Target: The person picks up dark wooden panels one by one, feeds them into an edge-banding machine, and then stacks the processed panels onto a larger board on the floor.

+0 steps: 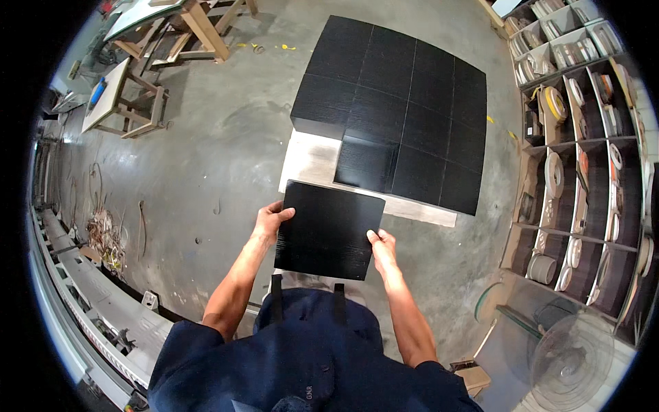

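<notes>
Between my two hands is a square black panel, held in front of my body. My left hand grips its left edge with the thumb on top, and my right hand grips the right edge the same way. The fingers under the panel are hidden. Just beyond it, black square panels of like size sit in rows on a pale board. The panel stack at the near left looks lower than its neighbours. Some of the pale board shows bare at the near left corner.
Shelves with rolls of edge banding line the right side. A fan stands at the lower right. To the left run a long machine and a tangle of strips. A wooden stool and a workbench are at the far left.
</notes>
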